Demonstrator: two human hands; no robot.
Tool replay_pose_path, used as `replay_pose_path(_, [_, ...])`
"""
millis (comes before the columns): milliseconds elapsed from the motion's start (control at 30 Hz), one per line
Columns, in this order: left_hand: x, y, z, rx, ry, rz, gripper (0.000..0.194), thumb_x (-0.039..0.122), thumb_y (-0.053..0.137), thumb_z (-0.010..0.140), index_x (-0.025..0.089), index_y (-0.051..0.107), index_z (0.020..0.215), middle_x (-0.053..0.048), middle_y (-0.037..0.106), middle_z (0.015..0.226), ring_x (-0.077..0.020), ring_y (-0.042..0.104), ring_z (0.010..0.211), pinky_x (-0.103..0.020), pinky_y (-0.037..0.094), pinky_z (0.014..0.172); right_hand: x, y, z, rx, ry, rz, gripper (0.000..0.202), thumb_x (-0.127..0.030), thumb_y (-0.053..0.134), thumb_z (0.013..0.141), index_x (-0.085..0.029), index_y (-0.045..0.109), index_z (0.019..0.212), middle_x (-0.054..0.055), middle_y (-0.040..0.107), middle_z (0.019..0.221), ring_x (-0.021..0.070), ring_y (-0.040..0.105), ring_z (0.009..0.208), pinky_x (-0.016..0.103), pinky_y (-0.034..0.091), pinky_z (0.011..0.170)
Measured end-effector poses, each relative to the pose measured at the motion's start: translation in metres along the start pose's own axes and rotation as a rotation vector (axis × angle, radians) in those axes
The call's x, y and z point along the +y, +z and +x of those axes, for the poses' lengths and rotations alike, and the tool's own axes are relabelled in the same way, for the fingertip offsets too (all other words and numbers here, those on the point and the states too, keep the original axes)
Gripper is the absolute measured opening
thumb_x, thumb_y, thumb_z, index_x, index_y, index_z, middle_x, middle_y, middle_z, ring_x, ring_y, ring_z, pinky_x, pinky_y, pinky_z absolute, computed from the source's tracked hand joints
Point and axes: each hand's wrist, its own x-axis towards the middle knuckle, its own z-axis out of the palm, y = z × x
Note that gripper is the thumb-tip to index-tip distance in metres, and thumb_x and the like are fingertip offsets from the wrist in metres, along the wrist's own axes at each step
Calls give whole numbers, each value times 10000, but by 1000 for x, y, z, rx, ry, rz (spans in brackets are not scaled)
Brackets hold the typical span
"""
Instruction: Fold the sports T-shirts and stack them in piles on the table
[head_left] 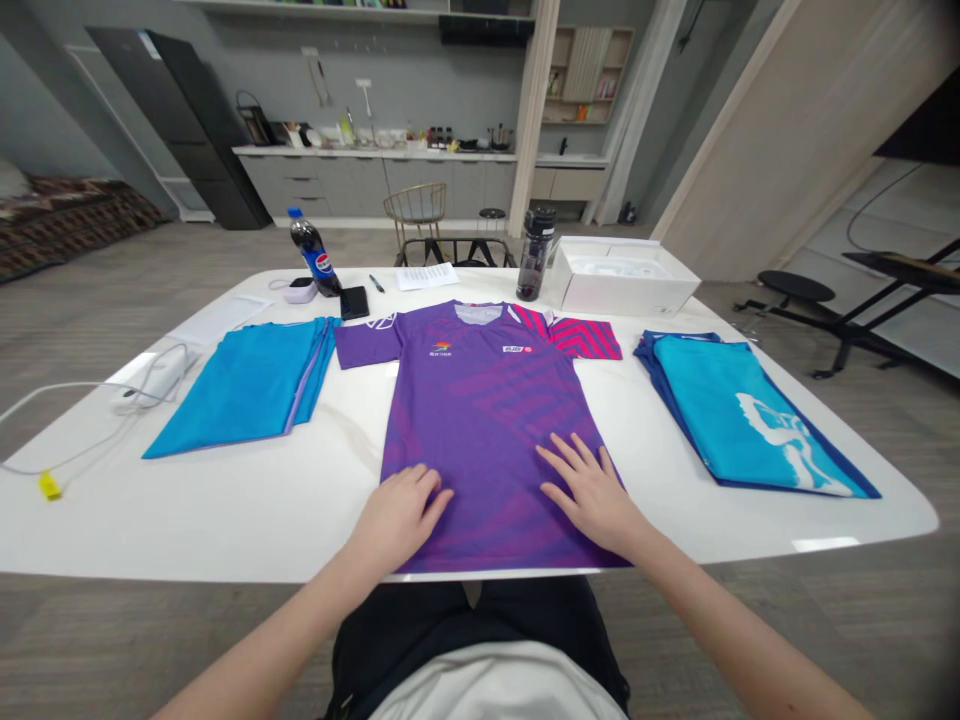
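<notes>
A purple T-shirt (487, 420) with a pink-striped sleeve lies spread out flat, its collar toward the far side of the table. On its lower left part rests my left hand (405, 510), fingers a little bent, thumb apart, gripping no cloth that I can see. My right hand (589, 490) lies on the lower right part with its fingers spread. To the left is a folded blue garment (247, 385). Another folded blue garment (750, 410), with a white print and dark blue edges, lies to the right.
Along the white table's (225, 520) far side stand a cola bottle (313, 252), a black phone (355, 302), a pen (376, 284), a printed sheet (427, 277), a dark drinking bottle (535, 255) and an open white box (626, 280). A power strip (154, 380) with cables lies at the left.
</notes>
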Motion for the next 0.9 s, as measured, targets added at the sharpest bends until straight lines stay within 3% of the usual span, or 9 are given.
replay_pose_path(100, [-10, 2, 78, 159, 68, -13, 338, 347, 369, 1064, 218, 626, 1243, -110, 635, 1328, -236, 604, 1222, -402, 477, 1065, -11, -8, 62, 39, -33, 18, 586, -599, 287, 1054, -379, 362, 1591, 23, 248, 1701, 321, 149, 1574, 677, 145, 1219])
replay_pose_path(167, [-17, 11, 128, 154, 47, 25, 434, 376, 381, 1059, 211, 543, 1427, -118, 469, 1565, -269, 435, 1444, -458, 356, 1199, -18, -9, 108, 42, -9, 18, 600, -603, 277, 1055, -359, 355, 1598, 28, 216, 1710, 318, 127, 1578, 681, 128, 1217])
replay_pose_path(233, [-25, 23, 160, 86, -46, 55, 545, 473, 370, 1053, 223, 455, 1529, -110, 354, 1653, -299, 300, 1533, -529, 255, 1247, -20, -7, 141, 21, 49, 11, 620, -606, 263, 1057, -342, 324, 1614, 38, 201, 1713, 325, 124, 1578, 690, 109, 1214])
replay_pose_path(333, [-34, 40, 166, 8, -108, 64, 648, 597, 298, 1038, 267, 372, 1591, -79, 307, 1679, -296, 233, 1564, -570, 166, 1266, -17, 5, 156, 0, 114, -19, 663, -655, 255, 1040, -347, 299, 1625, 40, 216, 1708, 349, 137, 1571, 711, 64, 1205])
replay_pose_path(500, [-37, 48, 125, 28, -73, 62, 662, 640, 272, 1026, 330, 335, 1607, -42, 284, 1689, -286, 210, 1573, -582, 129, 1270, -9, 19, 126, 20, 88, -45, 714, -715, 255, 1010, -364, 279, 1631, 33, 195, 1714, 372, 114, 1570, 726, 38, 1196])
replay_pose_path(567, [-36, 46, 122, 15, -74, 57, 665, 641, 268, 1026, 325, 338, 1607, -48, 288, 1687, -290, 220, 1570, -589, 142, 1266, -9, 18, 126, 11, 77, -27, 724, -725, 235, 1006, -362, 279, 1630, 36, 207, 1711, 374, 123, 1568, 743, 49, 1187])
replay_pose_path(733, [-49, 37, 177, 67, -149, 62, 680, 606, 250, 1038, 260, 324, 1618, -83, 246, 1699, -296, 201, 1574, -566, 153, 1266, 0, 0, 187, 41, 113, -8, 713, -694, 181, 1022, -346, 251, 1639, 32, 173, 1720, 340, 93, 1577, 722, 49, 1200])
replay_pose_path(833, [-65, 37, 211, 52, -194, 54, 667, 603, 258, 1034, 279, 340, 1612, -61, 240, 1702, -296, 181, 1579, -578, 114, 1268, 17, -5, 224, 35, 253, -13, 729, -685, 153, 1021, -319, 244, 1646, 37, 147, 1725, 351, 79, 1576, 714, 45, 1202])
replay_pose_path(900, [-73, 40, 219, 19, -227, 45, 694, 649, 238, 1019, 299, 347, 1608, -51, 249, 1700, -302, 181, 1578, -605, 99, 1262, 30, -3, 233, 12, 358, -13, 767, -718, 144, 1001, -319, 240, 1648, 41, 145, 1726, 390, 80, 1569, 732, 35, 1189])
